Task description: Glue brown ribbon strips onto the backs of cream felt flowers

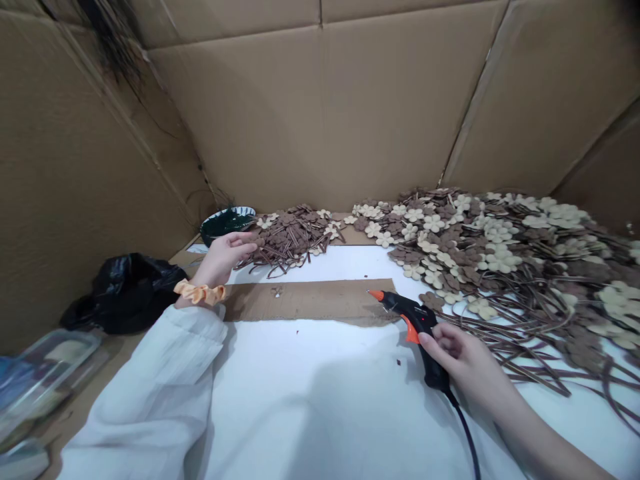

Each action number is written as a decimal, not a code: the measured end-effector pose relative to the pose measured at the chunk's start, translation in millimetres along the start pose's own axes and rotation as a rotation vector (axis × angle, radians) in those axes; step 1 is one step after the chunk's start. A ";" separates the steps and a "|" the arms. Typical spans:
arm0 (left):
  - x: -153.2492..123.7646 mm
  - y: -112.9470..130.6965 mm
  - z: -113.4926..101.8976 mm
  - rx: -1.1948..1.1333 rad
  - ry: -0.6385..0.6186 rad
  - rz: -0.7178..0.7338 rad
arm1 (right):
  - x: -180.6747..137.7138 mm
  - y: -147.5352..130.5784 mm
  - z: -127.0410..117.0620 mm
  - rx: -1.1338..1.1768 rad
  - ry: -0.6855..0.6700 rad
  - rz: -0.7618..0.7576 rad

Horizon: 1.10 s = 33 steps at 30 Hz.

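My right hand (457, 353) is wrapped around a black glue gun (413, 312) with an orange nozzle and trigger. The nozzle points left, over the right end of a long cardboard strip (310, 300) that lies on a white board. Farther off, my left hand (229, 252) reaches to the left edge of a small pile of brown flower cutouts with thin strips (295, 233). Its thumb and fingers pinch at what looks like a brown flower (259, 244); the fingertips partly blend with the pile. An orange scrunchie (200, 292) circles the left wrist.
A large heap of brown and cream flower cutouts (450, 247) covers the back right, with loose thin strips (530, 353) before it. Cardboard walls (320, 113) enclose the space. A dark green bowl (225, 223), black plastic bag (130, 290) and clear container (55, 367) stand left. The gun's cord (467, 433) runs toward me.
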<state>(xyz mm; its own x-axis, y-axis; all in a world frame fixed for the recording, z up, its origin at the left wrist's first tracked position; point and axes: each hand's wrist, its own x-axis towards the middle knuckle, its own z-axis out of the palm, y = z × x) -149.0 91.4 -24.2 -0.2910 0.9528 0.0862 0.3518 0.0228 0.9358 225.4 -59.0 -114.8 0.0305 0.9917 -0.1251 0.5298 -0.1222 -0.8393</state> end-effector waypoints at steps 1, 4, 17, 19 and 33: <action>1.3 -1.4 -0.2 -0.004 0.001 0.001 | 0.4 1.0 0.6 0.011 0.001 0.004; 3.7 -4.4 -0.9 -0.005 0.002 0.004 | 1.3 3.0 2.8 0.041 -0.006 0.014; 33.3 34.8 27.5 0.172 -0.219 0.071 | 0.3 -7.0 4.7 0.195 -0.031 0.060; 51.6 41.8 33.2 0.242 -0.236 0.087 | 0.8 -8.2 4.8 0.198 -0.027 0.066; 116.3 58.3 56.2 0.704 -0.324 0.168 | 5.5 -5.0 7.0 0.167 -0.035 0.054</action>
<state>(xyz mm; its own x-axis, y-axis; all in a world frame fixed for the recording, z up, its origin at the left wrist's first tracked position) -112.3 220.6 21.2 0.0510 0.9987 0.0019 0.8796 -0.0458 0.4735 217.1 -53.2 -115.1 0.0237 0.9818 -0.1885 0.3801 -0.1833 -0.9066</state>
